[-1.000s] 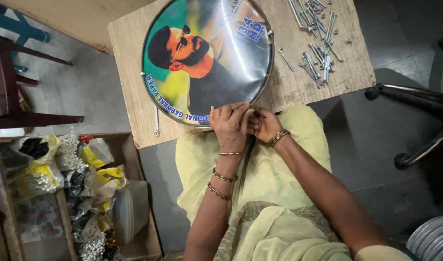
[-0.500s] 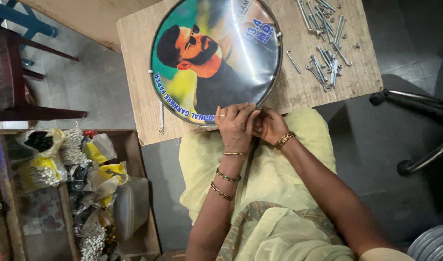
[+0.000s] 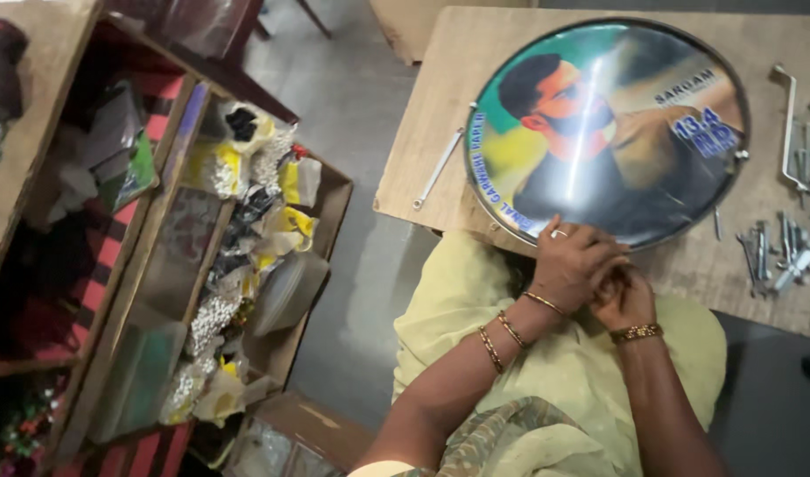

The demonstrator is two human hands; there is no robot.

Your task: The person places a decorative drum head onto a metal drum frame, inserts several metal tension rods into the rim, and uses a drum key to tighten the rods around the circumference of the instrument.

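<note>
Both our hands meet at the drum's point(image 3: 608, 132) near rim: left hand point(image 3: 574, 265) and right hand point(image 3: 624, 296) pinch together on something too small to tell. We keep the drum flat, spanner point(image 3: 440, 166) just left.

Grey floor point(image 3: 361, 177), wooden table point(image 3: 440, 79), cluttered wooden shelves point(image 3: 171, 221) at left.

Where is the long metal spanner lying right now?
In the head view, the spanner lies slantwise on the wooden table, just off the left edge of the round printed drum, up and left of the left hand.
</note>
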